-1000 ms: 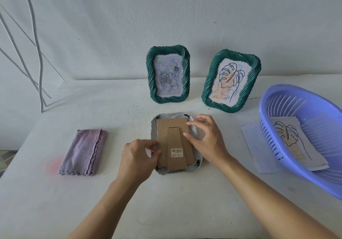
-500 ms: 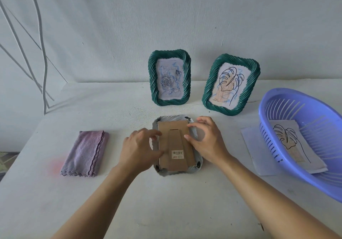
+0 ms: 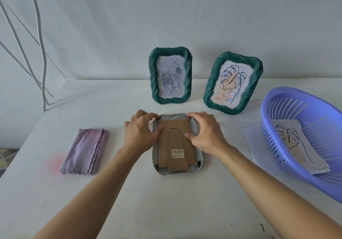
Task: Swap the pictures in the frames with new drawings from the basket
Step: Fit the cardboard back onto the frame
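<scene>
View from above a white tabletop (image 3: 166, 205), looking down at a person's two bare forearms and hands. At the centre lies a face-down frame (image 3: 200, 162), pale grey with a ribbed rim, flat on the tabletop. Its brown cardboard backing (image 3: 163, 146) faces up, with a folded-flat stand (image 3: 176, 142) and a small barcode sticker (image 3: 177, 154) on it. Small dark clips (image 3: 199, 164) sit at the frame's two near corners.

The left hand (image 3: 140, 133) has its fingers curled over the frame's far left corner, and its thumb lies on the left edge of the backing. The right hand (image 3: 205, 133) mirrors it, with fingers curled over the far right corner and the thumb touching the backing's right edge. The fingertips sit right at the far corners; what they are touching there is too small to make out.

Behind the face-down frame, two green twisted-rim frames stand upright near the wall. The rose frame (image 3: 153, 79) is straight behind and holds a bluish rose drawing. The leaf frame (image 3: 256, 83) is behind and to the right, tilted, holding a line drawing of a leaf.

Well to the right of the face-down frame is a slotted purple basket (image 3: 273, 107) holding a leaf drawing (image 3: 292, 140). The basket rests partly on a loose white sheet (image 3: 252, 142). To the left of the face-down frame, apart from it, lies a folded lilac cloth (image 3: 85, 150).
</scene>
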The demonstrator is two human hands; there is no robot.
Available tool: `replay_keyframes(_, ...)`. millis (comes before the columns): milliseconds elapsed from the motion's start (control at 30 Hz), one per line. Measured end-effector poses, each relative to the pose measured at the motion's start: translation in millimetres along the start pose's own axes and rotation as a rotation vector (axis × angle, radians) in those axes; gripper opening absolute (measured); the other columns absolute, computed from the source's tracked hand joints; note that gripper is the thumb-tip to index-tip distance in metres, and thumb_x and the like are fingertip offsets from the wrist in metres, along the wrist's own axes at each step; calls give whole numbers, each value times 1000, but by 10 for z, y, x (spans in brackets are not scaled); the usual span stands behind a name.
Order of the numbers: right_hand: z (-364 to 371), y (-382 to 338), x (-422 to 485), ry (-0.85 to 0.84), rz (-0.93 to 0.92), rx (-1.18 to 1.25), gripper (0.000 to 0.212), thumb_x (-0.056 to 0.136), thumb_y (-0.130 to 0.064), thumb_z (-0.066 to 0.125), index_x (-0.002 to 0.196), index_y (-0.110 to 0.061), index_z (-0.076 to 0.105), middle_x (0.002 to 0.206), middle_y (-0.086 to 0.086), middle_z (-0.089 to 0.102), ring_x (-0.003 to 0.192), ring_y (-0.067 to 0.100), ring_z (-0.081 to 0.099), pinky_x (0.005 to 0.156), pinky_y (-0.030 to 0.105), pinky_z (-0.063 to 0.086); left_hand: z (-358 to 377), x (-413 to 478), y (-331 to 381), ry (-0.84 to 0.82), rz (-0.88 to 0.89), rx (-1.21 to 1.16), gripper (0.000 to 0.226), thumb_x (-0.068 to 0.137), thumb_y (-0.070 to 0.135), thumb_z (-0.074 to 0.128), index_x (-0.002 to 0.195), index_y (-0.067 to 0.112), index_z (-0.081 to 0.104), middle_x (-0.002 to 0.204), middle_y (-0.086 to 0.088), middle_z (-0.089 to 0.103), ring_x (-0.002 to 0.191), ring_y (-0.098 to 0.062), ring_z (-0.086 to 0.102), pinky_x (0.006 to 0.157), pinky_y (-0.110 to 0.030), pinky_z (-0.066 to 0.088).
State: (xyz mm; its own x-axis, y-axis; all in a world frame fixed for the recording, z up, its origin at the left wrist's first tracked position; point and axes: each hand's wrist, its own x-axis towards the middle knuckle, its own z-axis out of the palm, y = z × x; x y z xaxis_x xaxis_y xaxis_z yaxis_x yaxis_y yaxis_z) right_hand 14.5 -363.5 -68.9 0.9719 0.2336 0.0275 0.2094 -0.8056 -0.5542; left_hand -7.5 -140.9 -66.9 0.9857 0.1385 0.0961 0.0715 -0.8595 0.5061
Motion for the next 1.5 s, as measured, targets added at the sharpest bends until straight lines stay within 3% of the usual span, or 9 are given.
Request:
replay_keyframes(367,-79,56,129,-113,4,37,68,75,-38,81,135,-31,52,128,-5,50,124,20,39,101,32,35,-40,172,-38,-163,-25,-30,32,83,47,71,113,42,60,106,14,55,90,-11,53,82,-37,35)
replay_keyframes(733,-98,115,268,-164,19,71,62,63,-39,88,117,-35,58,112,-7,51,113,23,47,99,41,42,-63,250,-38,-252,-57,-79,26,82,45,73,104,41,59,105,14,54,91,-13,52,87,-41,38)
replay_keyframes(933,-66,150,292,-160,3,105,52,62,-39,88,106,-40,60,112,-8,52,113,21,47,99,42,42,-41,220,-47,-203,-43,-100,22,83,43,73,101,42,60,105,16,55,87,-10,50,85,-39,37)
replay_keyframes(1300,-44,184,183,-78,-11,168,56,65,-36,89,115,-36,66,119,-8,55,117,17,46,101,35,37,0,195,-105,-163,-18,-131,20,80,46,75,95,43,62,102,16,58,84,-11,50,89,-47,47)
replay_keyframes(1500,-28,180,165,-73,-6,171,55,66,-36,89,116,-36,65,119,-6,55,118,19,46,103,38,38,6,167,-116,-141,-9,-153,19,81,45,75,95,45,63,100,16,57,77,-2,49,88,-45,47)
